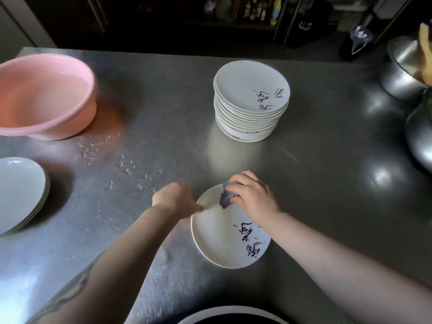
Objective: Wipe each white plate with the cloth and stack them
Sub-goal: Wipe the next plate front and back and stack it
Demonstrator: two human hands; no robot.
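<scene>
From the head camera, looking down on a brushed steel tabletop (163, 108), a white plate (222, 239) lies flat near the front edge, with dark brush-style lettering and a pink stroke printed toward its right side. The right hand (253, 195) is curled round a bunched grey cloth (228, 197) and presses it onto the plate's far rim — the cloth pokes out to the left of the fingers. The left hand (176, 197) is blurred; its thumb reaches to the plate's left edge and appears to touch it, but whether the fingers grip the rim or merely steady it I cannot tell. Both forearms are bare, and the left one carries a dark tattoo.

Farther back, well apart from the plate being wiped, stands a tall stack of plates (251, 106) of the same pattern, the top one showing the same lettering. At the left edge sits a shorter pile of white plates (21, 192), only partly in the picture. Behind that pile is a pink plastic basin (44, 97), tilted slightly toward the viewer. Water droplets (124, 164) are scattered over the steel between the basin and the left hand.

On the far right are steel bowls (402, 71), one holding something yellowish — too cut off to name. A dark round rim shows at the very bottom of the view.
</scene>
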